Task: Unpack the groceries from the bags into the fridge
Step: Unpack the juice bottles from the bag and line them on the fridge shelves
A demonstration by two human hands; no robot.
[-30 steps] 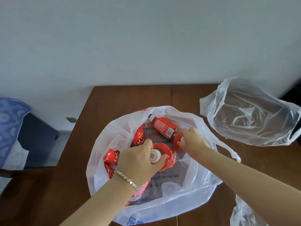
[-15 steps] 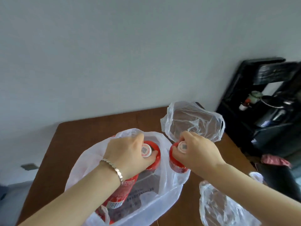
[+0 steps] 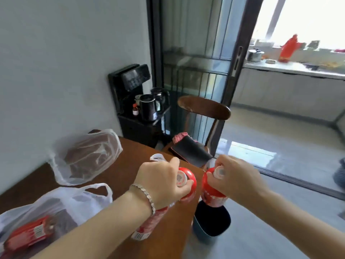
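Observation:
My left hand [image 3: 160, 181] grips a red cola bottle [image 3: 188, 179] by its neck, with its labelled body hanging down under my wrist. My right hand [image 3: 236, 179] grips a second red cola bottle [image 3: 211, 193] by its white cap; its dark lower half hangs over the floor past the table's corner. Both bottles are in the air, close side by side. At the lower left, the white plastic bag [image 3: 61, 200] lies open on the brown table [image 3: 130, 163] with more red bottles [image 3: 29, 232] inside. No fridge is in view.
A clear plastic bag [image 3: 85, 156] lies on the table by the wall. A wooden chair [image 3: 203, 109] with a black item on its seat stands past the table's corner. A black stand with kettles [image 3: 147, 107] is against the wall. A glass sliding door [image 3: 196, 62] leads onto grey floor.
Both hands have lifted their bottles out of the white bag and carried them right, past the table's corner. The view has swung right from the table to the door and chair.

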